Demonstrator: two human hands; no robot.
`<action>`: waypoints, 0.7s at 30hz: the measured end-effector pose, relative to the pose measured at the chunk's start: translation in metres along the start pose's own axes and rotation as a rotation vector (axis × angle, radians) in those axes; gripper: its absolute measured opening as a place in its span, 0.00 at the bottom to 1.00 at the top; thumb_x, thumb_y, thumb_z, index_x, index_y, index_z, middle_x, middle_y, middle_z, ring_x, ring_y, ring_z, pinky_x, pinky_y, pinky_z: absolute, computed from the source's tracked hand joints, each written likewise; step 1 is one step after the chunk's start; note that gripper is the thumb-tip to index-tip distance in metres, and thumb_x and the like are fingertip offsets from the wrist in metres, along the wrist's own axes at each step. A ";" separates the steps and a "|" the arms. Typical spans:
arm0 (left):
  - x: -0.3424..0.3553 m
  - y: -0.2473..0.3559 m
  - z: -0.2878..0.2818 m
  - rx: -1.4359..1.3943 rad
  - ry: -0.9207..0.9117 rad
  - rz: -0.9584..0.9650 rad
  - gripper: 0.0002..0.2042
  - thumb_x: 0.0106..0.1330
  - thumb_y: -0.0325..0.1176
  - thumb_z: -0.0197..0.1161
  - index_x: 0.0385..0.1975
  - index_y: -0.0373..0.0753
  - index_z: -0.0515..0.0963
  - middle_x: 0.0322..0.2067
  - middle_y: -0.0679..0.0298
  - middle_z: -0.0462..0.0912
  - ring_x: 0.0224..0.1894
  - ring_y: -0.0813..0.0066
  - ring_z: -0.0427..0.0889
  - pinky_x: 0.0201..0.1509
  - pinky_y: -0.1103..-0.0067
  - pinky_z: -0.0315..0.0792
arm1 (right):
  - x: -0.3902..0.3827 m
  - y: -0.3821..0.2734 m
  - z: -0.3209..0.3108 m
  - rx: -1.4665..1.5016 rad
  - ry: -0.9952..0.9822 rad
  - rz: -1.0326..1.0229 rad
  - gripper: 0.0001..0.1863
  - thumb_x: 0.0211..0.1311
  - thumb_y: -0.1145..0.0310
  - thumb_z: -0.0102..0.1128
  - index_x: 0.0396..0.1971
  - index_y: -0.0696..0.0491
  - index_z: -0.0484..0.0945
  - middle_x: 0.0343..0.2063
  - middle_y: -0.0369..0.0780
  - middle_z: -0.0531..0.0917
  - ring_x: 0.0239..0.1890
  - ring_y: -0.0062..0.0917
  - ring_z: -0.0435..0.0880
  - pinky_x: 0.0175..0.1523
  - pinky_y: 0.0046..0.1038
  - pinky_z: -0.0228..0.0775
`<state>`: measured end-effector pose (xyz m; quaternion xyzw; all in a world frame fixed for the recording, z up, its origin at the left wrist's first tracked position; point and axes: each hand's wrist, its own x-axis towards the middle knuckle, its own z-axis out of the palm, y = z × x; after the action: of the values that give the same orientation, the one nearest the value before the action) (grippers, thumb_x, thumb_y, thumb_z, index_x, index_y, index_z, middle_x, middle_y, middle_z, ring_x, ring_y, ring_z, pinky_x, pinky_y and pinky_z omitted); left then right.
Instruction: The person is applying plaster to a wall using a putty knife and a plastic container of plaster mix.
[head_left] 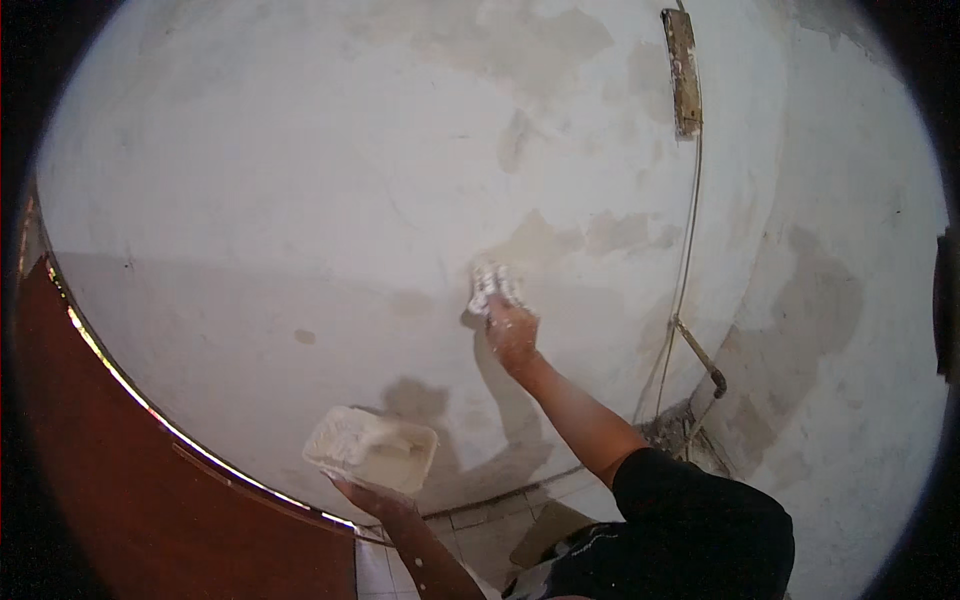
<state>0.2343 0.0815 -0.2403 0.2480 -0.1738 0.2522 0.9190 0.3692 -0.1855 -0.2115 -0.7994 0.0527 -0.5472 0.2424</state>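
Observation:
My right hand (512, 333), flecked with white, reaches out to the pale wall (330, 170). Its fingers close on a lumpy white piece (494, 287) that looks like a crumpled rag, pressed against the wall; the fingertips are hidden by it. Low in front of the wall, my left hand (375, 497) supports a shallow rectangular white tub (425, 437) from below. White paste (365, 437) coats the tub's left side, and a smooth pool of it lies at the right. Most of the left fingers are behind the tub.
Damp-looking grey patches (535, 240) mark the wall. A stained board (685, 75) hangs at upper right, with a cable (690, 230) running down to an elbowed pipe (705, 360). A reddish-brown panel (150, 480) stands at left. Floor tiles (490, 530) show below.

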 end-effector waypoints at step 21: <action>-0.019 0.006 0.029 0.514 0.000 0.271 0.29 0.65 0.51 0.40 0.59 0.36 0.55 0.54 0.50 0.64 0.52 0.54 0.69 0.51 0.61 0.71 | 0.027 -0.011 -0.049 0.409 0.408 -0.056 0.09 0.46 0.70 0.58 0.31 0.53 0.78 0.23 0.44 0.79 0.24 0.37 0.78 0.29 0.35 0.70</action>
<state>0.2102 0.0634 -0.2228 0.4474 -0.1357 0.4083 0.7841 0.3342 -0.2017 -0.1700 -0.6084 -0.0332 -0.7026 0.3677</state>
